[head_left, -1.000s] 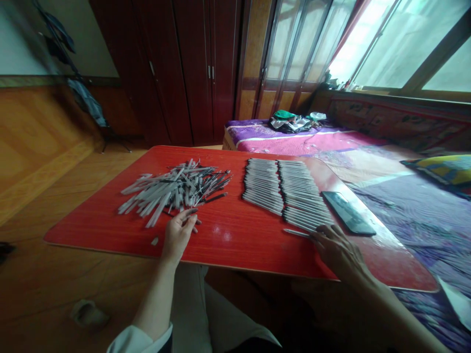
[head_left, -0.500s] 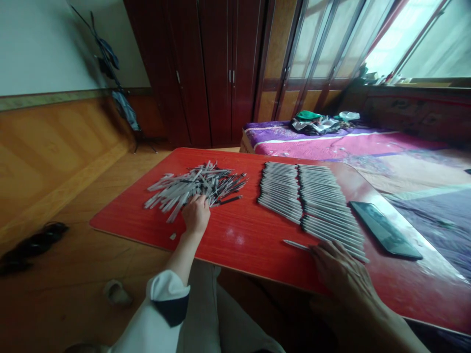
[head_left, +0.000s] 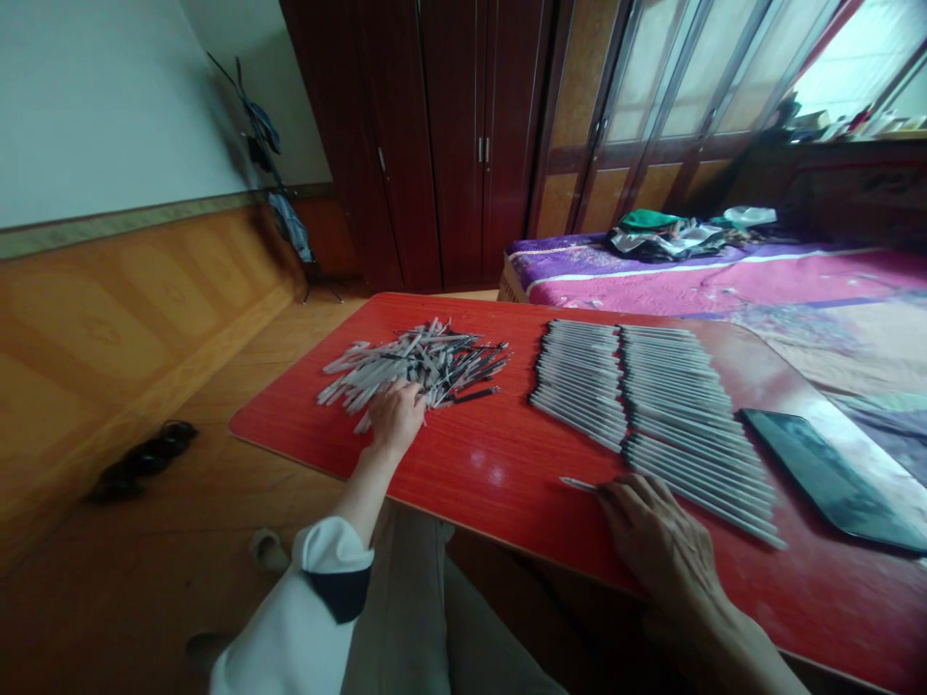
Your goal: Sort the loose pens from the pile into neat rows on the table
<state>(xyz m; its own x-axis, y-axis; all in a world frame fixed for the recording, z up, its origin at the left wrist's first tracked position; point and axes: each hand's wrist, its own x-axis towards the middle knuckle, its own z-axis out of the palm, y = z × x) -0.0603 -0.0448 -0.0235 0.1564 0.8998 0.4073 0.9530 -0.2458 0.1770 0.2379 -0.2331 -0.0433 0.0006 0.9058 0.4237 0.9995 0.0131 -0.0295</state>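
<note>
On the red table point(head_left: 463, 444), a loose pile of thin grey and black sticks point(head_left: 391, 367) lies at the left. My left hand point(head_left: 396, 417) is at the near edge of this pile with its fingers pressed together; what they hold, if anything, is hidden. My right hand point(head_left: 656, 526) rests near the table's front edge, closed on a pen-like stick point(head_left: 577, 484) whose pointed end sticks out to the left. Behind it, two neat columns of similar sticks lie side by side, a shorter left column point(head_left: 579, 376) and a longer right column point(head_left: 688, 425).
A dark phone or tablet point(head_left: 832, 478) lies on the table right of the columns. Beyond the table stand a bed point(head_left: 652, 285) with clothes on it and a dark red wardrobe point(head_left: 456, 222). A coat rack point(head_left: 271, 154) is at the back left.
The view has turned a little to the left, so most things appear further right. Both hands keep nearly the same places at the pile and beside the columns.
</note>
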